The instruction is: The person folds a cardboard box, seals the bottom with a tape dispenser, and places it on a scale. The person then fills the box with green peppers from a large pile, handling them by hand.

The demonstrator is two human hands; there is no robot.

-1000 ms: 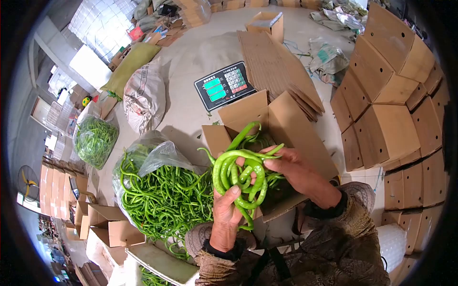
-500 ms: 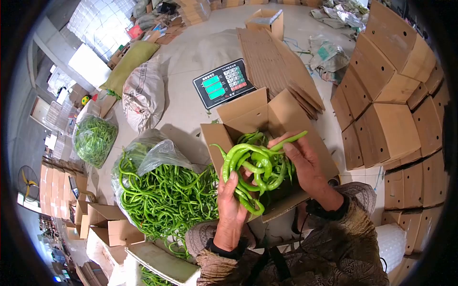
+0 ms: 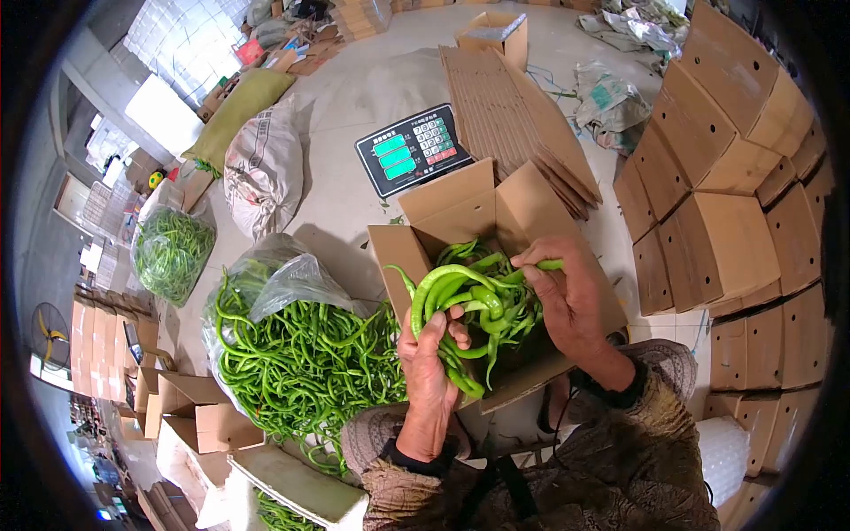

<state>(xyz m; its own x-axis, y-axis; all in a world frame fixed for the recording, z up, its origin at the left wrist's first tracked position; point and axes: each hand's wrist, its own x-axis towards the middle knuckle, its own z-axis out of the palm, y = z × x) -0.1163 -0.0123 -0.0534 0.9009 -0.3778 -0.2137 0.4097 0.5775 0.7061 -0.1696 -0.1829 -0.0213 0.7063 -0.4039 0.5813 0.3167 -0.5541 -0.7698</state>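
Observation:
Long green peppers (image 3: 460, 285) lie bunched in my left hand (image 3: 428, 363), its thumb and fingers closed around them over the near left side of an open cardboard box (image 3: 453, 211). My right hand (image 3: 568, 301) pinches a single green pepper (image 3: 551, 265) between thumb and fingertips above the box's right side. More peppers show inside the box, partly hidden beneath the bunch. To the left of my left hand spreads a large heap of green peppers (image 3: 310, 367), spilling from a clear plastic bag (image 3: 301, 281).
A scale display (image 3: 414, 150) stands beyond the box, with flattened cardboard (image 3: 513, 115) beside it. Stacked cartons (image 3: 726, 239) line the right. At the left are a white sack (image 3: 264, 173), a bag of peppers (image 3: 173, 252) and open cartons (image 3: 212, 416).
The bunch in my left hand looks smaller, with fewer peppers looped across it. My right hand has drawn slightly upward, and less of its pepper sticks out past the fingers.

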